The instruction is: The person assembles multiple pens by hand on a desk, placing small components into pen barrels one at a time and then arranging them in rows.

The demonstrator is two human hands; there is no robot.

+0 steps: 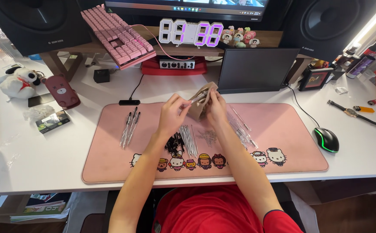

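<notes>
I hold a small tan pouch (201,101) up above the pink desk mat (283,159), between both my hands. My left hand (173,113) is curled closed, thumb and forefinger pinching a thin clear pen barrel (195,99) whose far end sits at the mouth of the pouch. My right hand (216,108) wraps the pouch from the right side, fingers closed around its edge and gripping it upright.

Below my hands, on the mat, the pen parts lie sorted in small heaps. A bunch of slim silver refills (189,139) lies just under my left wrist, with a clump of black caps (173,144) touching its left side. A loose scatter of tiny springs (207,136) lies just to the right of the refills. Further right, past my right forearm, a row of clear barrels (241,127) slants down the mat. Well off to the left, four finished pens (130,127) lie side by side, tips pointing away from me.

A black mouse (326,140) with a green glow sits on the desk just beside the mat's right edge. Behind the mat stand a dark tablet screen (257,69), a white digital clock (191,32) with purple digits, and a pink keyboard (118,35) leaned up on the shelf.
</notes>
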